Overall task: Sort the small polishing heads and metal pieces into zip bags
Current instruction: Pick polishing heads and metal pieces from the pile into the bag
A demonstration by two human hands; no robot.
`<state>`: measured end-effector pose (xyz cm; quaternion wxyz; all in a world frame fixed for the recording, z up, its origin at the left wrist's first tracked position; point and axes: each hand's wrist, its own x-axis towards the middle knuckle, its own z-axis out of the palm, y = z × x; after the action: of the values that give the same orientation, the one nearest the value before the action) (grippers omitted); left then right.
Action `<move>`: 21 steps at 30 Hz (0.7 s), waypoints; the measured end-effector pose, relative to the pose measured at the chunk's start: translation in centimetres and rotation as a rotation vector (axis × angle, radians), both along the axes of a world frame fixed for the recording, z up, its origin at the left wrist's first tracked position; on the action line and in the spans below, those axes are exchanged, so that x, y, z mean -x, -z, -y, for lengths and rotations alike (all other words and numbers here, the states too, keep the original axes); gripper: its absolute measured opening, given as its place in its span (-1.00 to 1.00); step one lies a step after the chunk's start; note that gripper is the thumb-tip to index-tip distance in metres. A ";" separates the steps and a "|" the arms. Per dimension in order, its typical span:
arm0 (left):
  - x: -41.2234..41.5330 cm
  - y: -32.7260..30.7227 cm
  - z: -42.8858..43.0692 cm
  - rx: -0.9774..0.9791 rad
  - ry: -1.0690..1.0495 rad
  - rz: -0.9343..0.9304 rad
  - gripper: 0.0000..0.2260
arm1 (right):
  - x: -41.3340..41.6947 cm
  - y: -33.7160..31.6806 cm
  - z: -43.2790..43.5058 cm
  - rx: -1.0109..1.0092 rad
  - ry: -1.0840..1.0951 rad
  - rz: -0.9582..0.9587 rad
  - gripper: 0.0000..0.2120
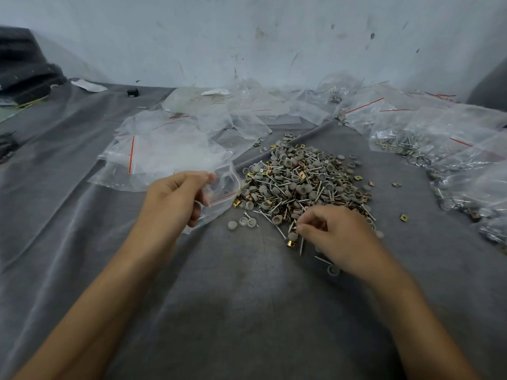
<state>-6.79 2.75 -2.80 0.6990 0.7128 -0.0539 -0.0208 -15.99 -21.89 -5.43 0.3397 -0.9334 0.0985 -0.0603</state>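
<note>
A mixed pile of small grey polishing heads, metal screws and brass-coloured square clips lies on the grey cloth in the middle. My left hand pinches the edge of a clear zip bag with a red seal line, just left of the pile. At the pile's near edge my right hand has its fingers curled, pinching small pieces; what they are is hidden by the fingers. Three grey heads lie loose between the hands.
Empty zip bags are heaped at the back left and centre. Filled bags of screws and clips lie at the right. A few brass clips are scattered right of the pile. A stained wall closes the back; a dark object sits far left.
</note>
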 end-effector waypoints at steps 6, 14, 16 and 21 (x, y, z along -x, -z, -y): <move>0.3 0.6 0.6 -0.057 0.048 0.045 -0.80 | 0.0 0.1 -0.5 0.139 -0.037 -0.125 -0.83; 0.4 0.9 0.8 -0.169 0.124 0.111 -0.80 | 0.0 -0.1 -1.2 0.137 -0.160 -0.136 -0.86; 0.6 1.0 0.9 -0.181 0.137 0.124 -0.81 | 0.0 -0.2 -1.2 0.142 -0.180 -0.119 -0.87; 1.4 1.5 1.3 -0.306 0.167 0.189 -0.83 | 0.0 -0.2 -1.7 -0.052 -0.107 0.068 -0.88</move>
<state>-8.24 1.41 -4.26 0.5703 0.8024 -0.1746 -0.0196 -16.02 -20.21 -5.22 0.3695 -0.9257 0.0385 -0.0712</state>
